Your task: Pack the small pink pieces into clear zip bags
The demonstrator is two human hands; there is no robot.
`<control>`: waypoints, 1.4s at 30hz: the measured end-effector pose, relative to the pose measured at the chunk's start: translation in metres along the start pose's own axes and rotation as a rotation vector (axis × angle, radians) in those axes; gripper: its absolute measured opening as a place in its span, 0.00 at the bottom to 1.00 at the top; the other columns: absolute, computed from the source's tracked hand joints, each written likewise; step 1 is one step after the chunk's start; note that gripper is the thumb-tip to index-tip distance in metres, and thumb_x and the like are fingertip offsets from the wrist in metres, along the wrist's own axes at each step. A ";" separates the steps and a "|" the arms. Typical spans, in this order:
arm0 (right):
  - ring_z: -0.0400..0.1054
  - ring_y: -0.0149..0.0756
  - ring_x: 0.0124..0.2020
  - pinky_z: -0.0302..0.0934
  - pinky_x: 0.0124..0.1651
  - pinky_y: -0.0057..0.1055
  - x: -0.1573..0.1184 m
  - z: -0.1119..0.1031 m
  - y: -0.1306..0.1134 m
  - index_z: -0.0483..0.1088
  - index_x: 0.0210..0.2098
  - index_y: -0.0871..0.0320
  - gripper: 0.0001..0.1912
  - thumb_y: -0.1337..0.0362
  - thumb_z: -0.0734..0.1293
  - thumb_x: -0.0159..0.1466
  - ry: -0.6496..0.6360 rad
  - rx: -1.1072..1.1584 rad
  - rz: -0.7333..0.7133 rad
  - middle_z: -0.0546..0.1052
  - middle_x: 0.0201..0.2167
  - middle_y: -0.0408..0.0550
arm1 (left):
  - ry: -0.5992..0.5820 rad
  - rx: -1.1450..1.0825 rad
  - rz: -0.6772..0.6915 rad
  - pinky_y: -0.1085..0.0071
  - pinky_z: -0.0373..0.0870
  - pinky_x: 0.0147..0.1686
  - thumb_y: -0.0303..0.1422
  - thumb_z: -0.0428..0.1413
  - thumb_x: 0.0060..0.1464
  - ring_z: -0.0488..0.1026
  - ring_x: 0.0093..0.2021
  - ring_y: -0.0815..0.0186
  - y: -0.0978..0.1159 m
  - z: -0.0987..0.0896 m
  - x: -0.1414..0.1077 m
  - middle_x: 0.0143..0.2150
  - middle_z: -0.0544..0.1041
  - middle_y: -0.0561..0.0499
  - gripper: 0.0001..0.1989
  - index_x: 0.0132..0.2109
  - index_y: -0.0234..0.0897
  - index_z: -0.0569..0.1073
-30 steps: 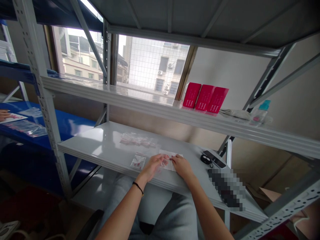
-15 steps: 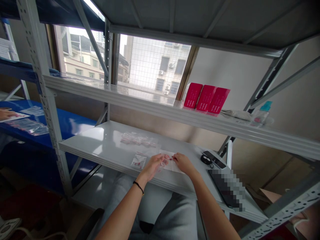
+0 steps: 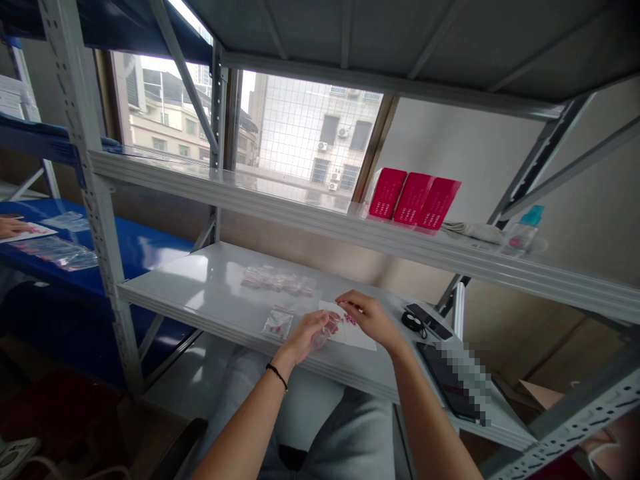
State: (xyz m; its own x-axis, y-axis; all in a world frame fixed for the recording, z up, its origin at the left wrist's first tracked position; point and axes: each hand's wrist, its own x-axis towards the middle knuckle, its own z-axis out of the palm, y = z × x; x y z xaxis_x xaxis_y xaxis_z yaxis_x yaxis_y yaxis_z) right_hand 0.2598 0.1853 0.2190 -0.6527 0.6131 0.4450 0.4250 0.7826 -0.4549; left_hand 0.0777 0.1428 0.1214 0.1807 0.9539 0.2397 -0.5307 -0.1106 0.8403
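Note:
My left hand [image 3: 311, 331] is closed on a small clear plastic bag [image 3: 325, 335], its mouth facing right. Over the back right part of a white sheet of paper [image 3: 363, 342] hovers my right hand [image 3: 364, 311], fingers drawn together in a pinch; whatever is between the fingertips is too small to make out. Small red pieces [image 3: 350, 320] lie on the paper just below it. To the left of my left hand, a filled clear bag [image 3: 278, 323] with dark red pieces in it rests on the shelf.
A pile of clear bags [image 3: 275, 280] lies farther back. On the right are a black coiled cable [image 3: 413, 321], a phone [image 3: 430, 321] and a dark tablet-like slab [image 3: 445, 380]. Red boxes [image 3: 414, 200] and a spray bottle [image 3: 523, 233] stand above. Another person's hand [image 3: 13, 227] shows far left.
My right hand has lifted and moved slightly back and left off the paper, uncovering red pieces there. My left hand keeps the bag in nearly the same place.

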 end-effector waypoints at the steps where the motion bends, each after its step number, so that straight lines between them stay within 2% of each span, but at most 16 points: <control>1: 0.73 0.38 0.41 0.66 0.44 0.32 -0.002 0.002 0.011 0.76 0.47 0.55 0.14 0.59 0.60 0.72 0.045 -0.054 0.064 0.80 0.43 0.50 | 0.000 -0.006 -0.013 0.74 0.58 0.27 0.48 0.64 0.55 0.72 0.33 0.65 -0.001 -0.001 0.000 0.36 0.78 0.45 0.21 0.43 0.33 0.81; 3: 0.74 0.39 0.41 0.66 0.45 0.33 -0.008 0.009 0.036 0.76 0.47 0.55 0.14 0.63 0.59 0.70 0.078 -0.172 0.179 0.80 0.42 0.51 | -0.003 -0.008 -0.044 0.75 0.55 0.24 0.49 0.64 0.54 0.72 0.32 0.66 -0.002 -0.002 0.001 0.35 0.78 0.45 0.22 0.45 0.33 0.80; 7: 0.74 0.40 0.40 0.64 0.47 0.33 -0.018 0.029 0.069 0.78 0.42 0.56 0.14 0.69 0.61 0.67 -0.008 -0.275 0.258 0.81 0.40 0.52 | -0.013 -0.017 -0.049 0.75 0.51 0.22 0.51 0.62 0.55 0.70 0.31 0.67 -0.003 -0.005 0.002 0.34 0.77 0.46 0.24 0.47 0.34 0.79; 13: 0.73 0.40 0.45 0.62 0.51 0.32 -0.018 0.047 0.078 0.78 0.45 0.57 0.15 0.68 0.60 0.69 -0.109 -0.324 0.279 0.79 0.45 0.54 | -0.009 -0.077 -0.040 0.74 0.54 0.23 0.52 0.60 0.57 0.69 0.31 0.67 -0.002 -0.006 0.002 0.34 0.77 0.46 0.26 0.48 0.32 0.79; 18: 0.73 0.39 0.44 0.62 0.51 0.31 -0.012 0.046 0.077 0.79 0.41 0.55 0.12 0.68 0.62 0.67 -0.134 -0.298 0.265 0.80 0.42 0.51 | 0.001 -0.126 -0.017 0.72 0.60 0.28 0.52 0.60 0.56 0.72 0.33 0.65 -0.004 -0.006 0.003 0.35 0.78 0.45 0.27 0.47 0.30 0.80; 20: 0.73 0.39 0.43 0.63 0.50 0.32 -0.013 0.044 0.073 0.79 0.41 0.56 0.12 0.68 0.62 0.67 -0.109 -0.267 0.248 0.80 0.42 0.51 | -0.010 -0.141 0.011 0.71 0.63 0.32 0.52 0.59 0.57 0.72 0.34 0.64 -0.005 -0.007 0.004 0.35 0.78 0.44 0.27 0.47 0.29 0.80; 22: 0.73 0.38 0.41 0.65 0.49 0.32 -0.014 0.039 0.063 0.77 0.47 0.56 0.15 0.66 0.60 0.69 -0.058 -0.236 0.238 0.79 0.44 0.51 | -0.014 -0.160 0.010 0.70 0.65 0.35 0.52 0.57 0.59 0.72 0.34 0.64 -0.006 -0.008 0.005 0.35 0.78 0.44 0.27 0.47 0.29 0.80; 24: 0.73 0.37 0.41 0.67 0.45 0.32 -0.015 0.031 0.047 0.71 0.56 0.55 0.18 0.62 0.56 0.72 0.013 -0.163 0.205 0.78 0.47 0.51 | -0.015 -0.179 -0.009 0.69 0.65 0.36 0.52 0.56 0.60 0.73 0.34 0.64 -0.006 -0.008 0.005 0.36 0.79 0.43 0.28 0.47 0.29 0.80; 26: 0.72 0.37 0.42 0.68 0.43 0.31 -0.015 0.023 0.026 0.68 0.59 0.53 0.18 0.58 0.57 0.73 0.041 -0.024 0.112 0.75 0.50 0.51 | -0.013 -0.184 -0.029 0.70 0.65 0.34 0.53 0.57 0.59 0.73 0.33 0.64 -0.005 -0.007 0.004 0.35 0.79 0.44 0.27 0.46 0.30 0.81; 29: 0.71 0.37 0.44 0.67 0.43 0.31 -0.014 0.012 -0.005 0.74 0.49 0.51 0.12 0.56 0.61 0.72 -0.028 0.166 -0.038 0.73 0.50 0.51 | -0.007 -0.165 -0.015 0.70 0.65 0.33 0.53 0.60 0.56 0.72 0.31 0.64 -0.002 -0.004 -0.001 0.32 0.78 0.45 0.25 0.41 0.31 0.81; 31: 0.71 0.36 0.43 0.66 0.44 0.31 -0.015 0.009 -0.021 0.75 0.41 0.53 0.12 0.57 0.61 0.72 -0.081 0.193 -0.061 0.72 0.47 0.50 | -0.047 -0.131 0.001 0.68 0.66 0.36 0.53 0.59 0.57 0.73 0.32 0.62 0.001 -0.002 -0.009 0.33 0.79 0.44 0.26 0.41 0.32 0.81; 33: 0.70 0.36 0.42 0.65 0.47 0.32 -0.023 0.009 -0.034 0.73 0.37 0.53 0.13 0.58 0.60 0.73 -0.083 0.188 -0.055 0.71 0.45 0.49 | -0.102 -0.021 0.003 0.66 0.67 0.40 0.55 0.54 0.59 0.74 0.36 0.59 0.007 -0.003 -0.020 0.36 0.80 0.42 0.28 0.42 0.33 0.82; 36: 0.69 0.38 0.42 0.64 0.48 0.34 -0.048 0.026 -0.047 0.70 0.37 0.52 0.13 0.59 0.58 0.74 -0.037 0.153 0.012 0.72 0.41 0.47 | -0.076 0.379 0.052 0.65 0.66 0.43 0.53 0.51 0.63 0.74 0.41 0.55 0.020 -0.007 -0.045 0.38 0.81 0.43 0.26 0.40 0.35 0.82; 39: 0.70 0.39 0.38 0.64 0.42 0.34 -0.082 0.064 -0.052 0.69 0.36 0.50 0.12 0.59 0.58 0.73 -0.032 0.184 0.123 0.74 0.36 0.45 | 0.003 0.811 0.165 0.68 0.64 0.39 0.46 0.54 0.64 0.73 0.37 0.58 0.026 -0.015 -0.077 0.34 0.80 0.48 0.18 0.36 0.40 0.82; 42: 0.71 0.41 0.36 0.65 0.41 0.35 -0.112 0.113 -0.048 0.71 0.37 0.48 0.07 0.55 0.64 0.69 0.047 0.274 0.189 0.76 0.34 0.44 | 0.000 1.025 0.199 0.71 0.64 0.34 0.43 0.54 0.64 0.72 0.32 0.62 0.013 -0.031 -0.110 0.28 0.77 0.51 0.18 0.31 0.41 0.79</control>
State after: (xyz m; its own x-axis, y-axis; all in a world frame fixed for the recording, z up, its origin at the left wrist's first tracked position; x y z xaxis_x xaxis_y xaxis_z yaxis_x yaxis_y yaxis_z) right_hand 0.2418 0.0666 0.1042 -0.5464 0.7536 0.3653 0.3467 0.6006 -0.7205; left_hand 0.0256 0.0450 0.0912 0.1673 0.8924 0.4191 0.4061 -0.4497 0.7955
